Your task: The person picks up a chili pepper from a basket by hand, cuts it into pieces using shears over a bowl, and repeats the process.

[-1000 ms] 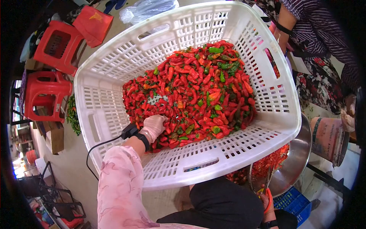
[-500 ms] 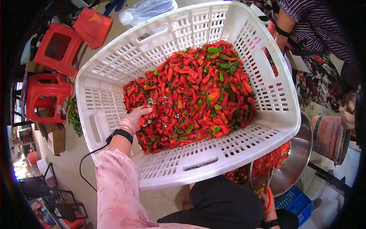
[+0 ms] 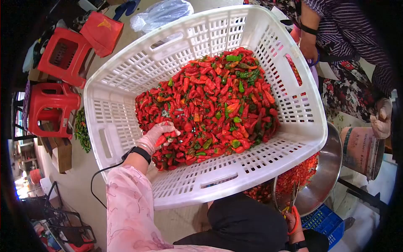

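Observation:
My left hand [image 3: 158, 135], in a thin clear glove, is inside a white plastic basket [image 3: 260, 166] with slotted walls. Its fingers are closed around a few red chili peppers [image 3: 167, 137], above the pile of red peppers [image 3: 210, 101] mixed with some green ones. Low on the right, my right hand [image 3: 292, 222] grips scissors [image 3: 292, 210] with orange handles, blades pointing up over a metal bowl [image 3: 329, 168]. Cut red pepper pieces [image 3: 300, 174] lie in that bowl. The basket's near rim hides part of the bowl.
Red plastic stools [image 3: 54, 110] and a red bag [image 3: 102, 33] stand at the left beside green peppers [image 3: 82, 130] on the floor. A clear plastic bag [image 3: 161, 14] lies beyond the basket. Another person [image 3: 348, 38] sits at the right near a bucket [image 3: 362, 147]. A blue crate [image 3: 325, 224] is below the bowl.
My left hand has shifted slightly right over the pile, and red peppers now show in its fingers. My right hand stays in place with the scissors. The other person's hand has come lower into view.

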Demonstrator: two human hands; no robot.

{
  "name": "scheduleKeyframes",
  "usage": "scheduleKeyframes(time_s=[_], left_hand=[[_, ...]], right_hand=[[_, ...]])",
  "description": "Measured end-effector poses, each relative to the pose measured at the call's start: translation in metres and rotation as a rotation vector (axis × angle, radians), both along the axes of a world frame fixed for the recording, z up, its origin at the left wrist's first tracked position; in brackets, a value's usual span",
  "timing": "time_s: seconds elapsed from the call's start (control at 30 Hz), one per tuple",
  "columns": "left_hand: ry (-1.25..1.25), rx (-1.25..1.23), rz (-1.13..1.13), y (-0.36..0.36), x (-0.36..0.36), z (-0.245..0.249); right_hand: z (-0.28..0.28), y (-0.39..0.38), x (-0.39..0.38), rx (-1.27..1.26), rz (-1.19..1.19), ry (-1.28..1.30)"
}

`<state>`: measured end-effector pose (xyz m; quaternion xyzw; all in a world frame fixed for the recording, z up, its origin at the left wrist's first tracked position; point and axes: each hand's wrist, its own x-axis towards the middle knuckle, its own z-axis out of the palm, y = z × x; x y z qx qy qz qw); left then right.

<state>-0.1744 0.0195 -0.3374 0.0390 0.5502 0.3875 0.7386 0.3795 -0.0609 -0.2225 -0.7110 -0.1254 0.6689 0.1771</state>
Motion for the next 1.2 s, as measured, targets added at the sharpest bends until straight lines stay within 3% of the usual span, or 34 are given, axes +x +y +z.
scheduleKeyframes(time_s=[0.17, 0.43, 0.5, 0.57, 0.63, 0.67, 0.83, 0.9, 0.93, 0.97, 1.03, 1.2], left_hand=[[0.341, -0.093, -0.018, -0.005, 0.003, -0.011], [0.300, -0.107, 0.040, 0.014, 0.032, -0.028], [0.493, 0.070, -0.018, 0.024, 0.037, -0.051], [0.616, 0.028, -0.143, 0.028, 0.041, -0.053], [0.929, 0.113, -0.259, 0.033, 0.053, -0.049], [1.166, 0.160, -0.492, 0.033, 0.056, -0.046], [1.115, 0.006, -0.573, 0.038, 0.054, -0.059], [0.807, 0.109, -0.375, 0.036, 0.032, -0.067], [0.429, -0.067, -0.093, 0.040, 0.034, -0.024], [0.541, 0.008, -0.129, 0.039, 0.021, -0.022], [0.448, -0.079, -0.080, 0.039, 0.000, 0.004], [0.433, 0.014, -0.157, 0.008, -0.026, -0.013]], right_hand=[[-0.001, 0.004, -0.004, -0.027, -0.054, 0.019], [-0.004, 0.001, -0.003, -0.003, 0.002, -0.016], [-0.004, 0.002, -0.004, 0.000, 0.009, -0.013], [-0.002, 0.003, -0.007, 0.000, 0.013, -0.010], [0.002, 0.007, -0.010, 0.018, 0.097, -0.049], [0.001, 0.006, -0.009, 0.016, 0.096, -0.050], [-0.002, 0.001, -0.003, -0.026, 0.042, -0.048], [-0.002, -0.001, -0.002, -0.012, 0.025, -0.043], [-0.003, -0.001, -0.002, 0.008, 0.008, -0.033], [-0.003, 0.000, -0.003, 0.008, 0.009, -0.028], [-0.001, 0.002, -0.006, 0.005, 0.031, -0.022], [0.003, 0.005, -0.011, 0.025, 0.095, -0.032]])
